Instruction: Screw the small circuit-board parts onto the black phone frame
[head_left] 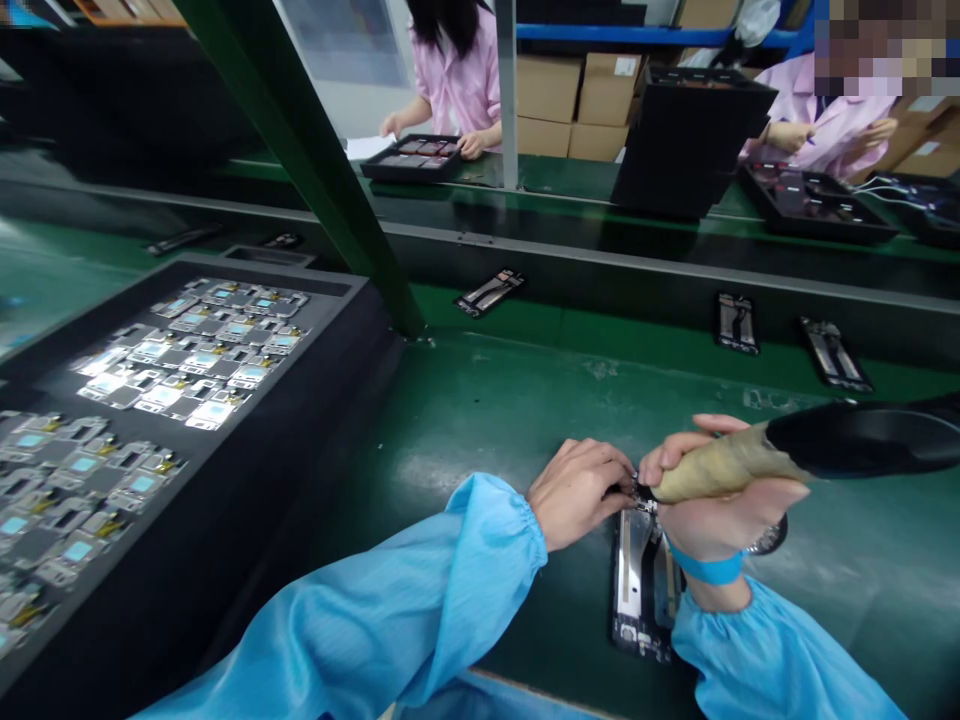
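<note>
My right hand (pixel 716 505) grips an electric screwdriver (pixel 817 450) with a tan taped grip and black body, its tip down at the top end of a phone frame (pixel 637 580) lying on the green bench. My left hand (pixel 581 490) rests at that same end, fingertips pinched on a small part there beside the driver tip. Both sleeves are light blue. A blue wrist strap (pixel 709 568) circles my right wrist.
Black trays (pixel 187 350) of several small metal parts sit at my left. Three phone frames (pixel 491 292) (pixel 736 322) (pixel 834 353) lie on the conveyor belt behind. A green post (pixel 322 170) slants up. Two people in pink work across the belt at black trays (pixel 414 158).
</note>
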